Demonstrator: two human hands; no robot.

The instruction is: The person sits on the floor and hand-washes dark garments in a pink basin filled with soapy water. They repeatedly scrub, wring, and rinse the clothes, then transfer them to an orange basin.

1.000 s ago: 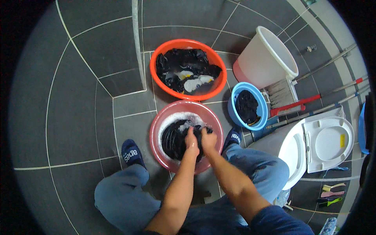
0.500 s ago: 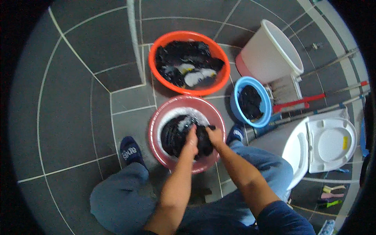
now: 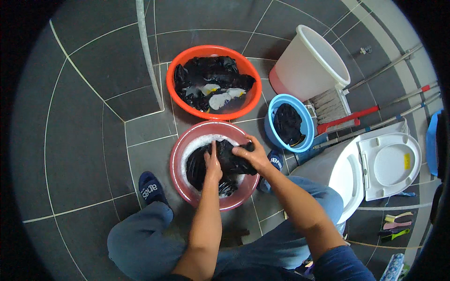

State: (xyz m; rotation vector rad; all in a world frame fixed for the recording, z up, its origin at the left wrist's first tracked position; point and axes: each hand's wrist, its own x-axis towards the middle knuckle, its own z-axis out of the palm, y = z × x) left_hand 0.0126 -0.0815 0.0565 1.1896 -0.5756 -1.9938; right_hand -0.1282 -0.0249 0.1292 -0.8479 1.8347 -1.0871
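Note:
A pink basin (image 3: 175,164) of soapy water stands between my feet, with dark wet clothing in it. My right hand (image 3: 253,153) is closed around a bunched black garment (image 3: 229,158), lifted a little over the suds at the basin's right side. Against the left side of that bunch is my left hand (image 3: 213,165), holding its cloth, with a finger and thumb showing and the other fingers partly hidden. White foam (image 3: 206,140) rings the clothing. What kind of garment it is, I cannot make out.
Just beyond stands an orange basin (image 3: 257,93) with dark clothes and white pieces in water. To the right are a blue bucket (image 3: 309,126) with dark cloth, a tall whitish bin (image 3: 304,65), a broom (image 3: 330,110), a red handle (image 3: 347,121) and a toilet (image 3: 344,187).
The black bunch has come up and turned in my hands. My right hand has shifted its hold on it, and my left has moved slightly left. The whole view has shifted a little.

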